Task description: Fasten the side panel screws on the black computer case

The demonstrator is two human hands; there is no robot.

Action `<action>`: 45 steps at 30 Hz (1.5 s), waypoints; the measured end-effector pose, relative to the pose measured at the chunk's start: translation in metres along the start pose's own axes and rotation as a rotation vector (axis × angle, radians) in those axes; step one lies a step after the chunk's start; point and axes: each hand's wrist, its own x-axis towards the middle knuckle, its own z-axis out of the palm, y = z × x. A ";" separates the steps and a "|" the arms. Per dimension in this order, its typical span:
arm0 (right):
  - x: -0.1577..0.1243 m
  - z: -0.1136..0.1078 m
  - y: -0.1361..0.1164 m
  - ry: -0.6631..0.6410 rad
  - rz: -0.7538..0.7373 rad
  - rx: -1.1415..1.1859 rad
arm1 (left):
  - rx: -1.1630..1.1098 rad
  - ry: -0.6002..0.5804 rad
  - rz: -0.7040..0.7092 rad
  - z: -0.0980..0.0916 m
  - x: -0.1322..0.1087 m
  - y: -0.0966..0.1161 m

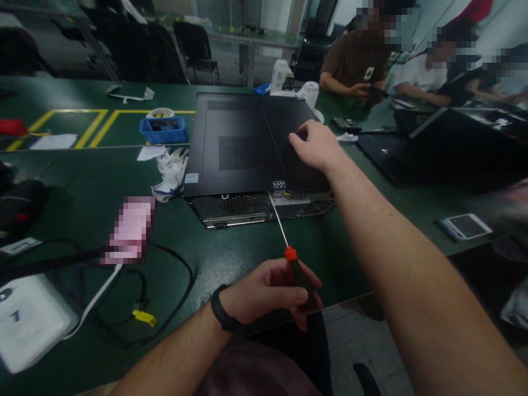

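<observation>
A black computer case (243, 118) lies on its side on the green table, its rear panel with vents and ports facing me. My left hand (276, 291) is wrapped round the dark handle of a screwdriver (281, 224) with an orange-red collar. The shaft slants up and away, and its tip meets the rear edge of the case near the middle. On the right part of the case's top panel rests my right hand (315, 143), thumb and forefinger slightly apart, with nothing seen in it. Its other fingers are partly hidden.
Left of the case are white gloves (171, 170) and a blue basket (163, 129). Cables, a pink phone (132, 228) and a white box (35, 322) lie nearer left. A laptop (445, 143) and another phone (468, 226) are at right. People sit across the table.
</observation>
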 end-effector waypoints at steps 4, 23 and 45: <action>0.000 0.000 0.000 0.012 -0.003 -0.004 | -0.016 0.003 -0.008 0.002 0.000 0.001; 0.002 0.002 0.002 -0.003 -0.003 0.002 | 0.024 0.049 -0.007 0.003 0.000 0.001; 0.001 0.001 0.002 0.004 -0.002 0.000 | 0.034 0.045 -0.003 0.001 0.001 0.000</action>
